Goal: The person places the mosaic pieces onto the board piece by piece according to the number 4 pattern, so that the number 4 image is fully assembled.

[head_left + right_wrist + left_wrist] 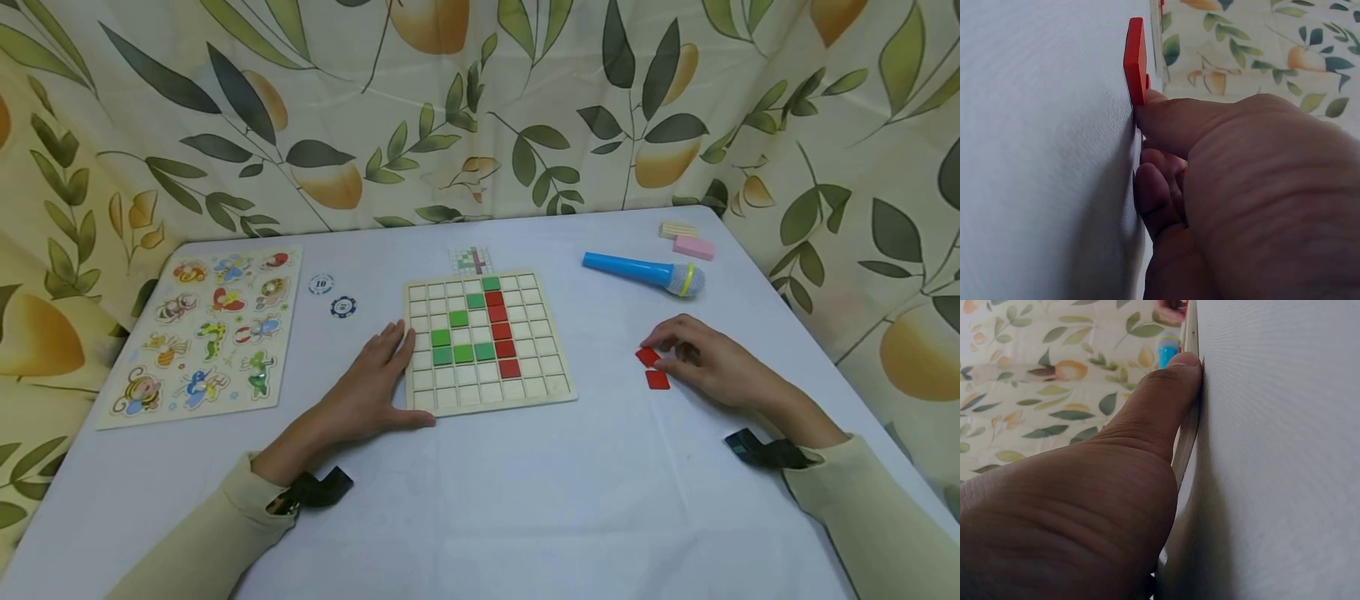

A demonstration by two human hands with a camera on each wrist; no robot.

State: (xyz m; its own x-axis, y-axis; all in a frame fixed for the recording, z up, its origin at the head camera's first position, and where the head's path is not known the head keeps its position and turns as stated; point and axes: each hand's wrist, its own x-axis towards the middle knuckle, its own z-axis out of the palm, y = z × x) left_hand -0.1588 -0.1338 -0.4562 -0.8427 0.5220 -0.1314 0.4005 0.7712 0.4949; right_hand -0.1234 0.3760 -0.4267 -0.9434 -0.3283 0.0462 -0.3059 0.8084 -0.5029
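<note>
A pale wooden grid board [533,390] lies mid-table, with several green tiles [463,353] and a column of red tiles [501,331] in its squares. My left hand [367,379] rests at its near left corner, fingers straight along the left side and thumb [1166,394] against the front edge. To the right of the board, my right hand [708,362] pinches a red tile [647,357] at the table surface between thumb and fingers. Another red tile [657,381] lies just in front of it, close by the thumb in the right wrist view.
A small pattern card [470,260] sits behind the board. At left are a sticker-like sheet of cartoon insects [243,329] and two round chips [343,307]. A blue toy microphone [637,271] and yellow and pink blocks [693,247] lie back right, before a patterned curtain.
</note>
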